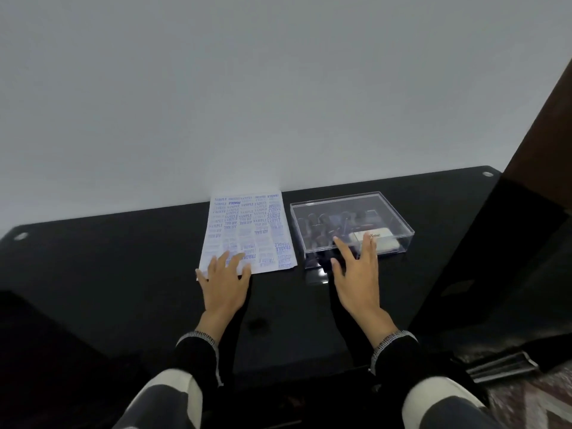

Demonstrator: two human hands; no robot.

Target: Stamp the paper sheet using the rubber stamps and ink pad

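My left hand (pixel 225 281) lies flat with its fingers spread and straight, the fingertips pressing on the near edge of the paper sheet (pixel 247 230); it holds nothing. The sheet runs away from those fingertips toward the wall, and it is already covered in blue stamped words such as SAMPLE, FRAGILE and AIR MAIL.

My right hand (pixel 356 274) is also wide open, fingers fanned out and straight. Its fingertips reach over the near wall of a clear plastic box (pixel 399 224), which sits just beside the sheet, to the right of my left hand. Whether the fingers actually touch the box or hover just over it I cannot tell. Inside the box, beyond my index finger, lie the dark rubber stamps (pixel 322 226), blurred through the plastic. Under my ring and little fingertips is a white ink pad (pixel 382 243) case with a label I cannot read.

Both hands rest over a glossy black table (pixel 108 274) that reflects light near the box. A plain pale wall (pixel 278 88) rises right behind the sheet and box. Off to my right stands a dark brown panel (pixel 544 125). My sleeves (pixel 198 354) are black with patterned cuffs.
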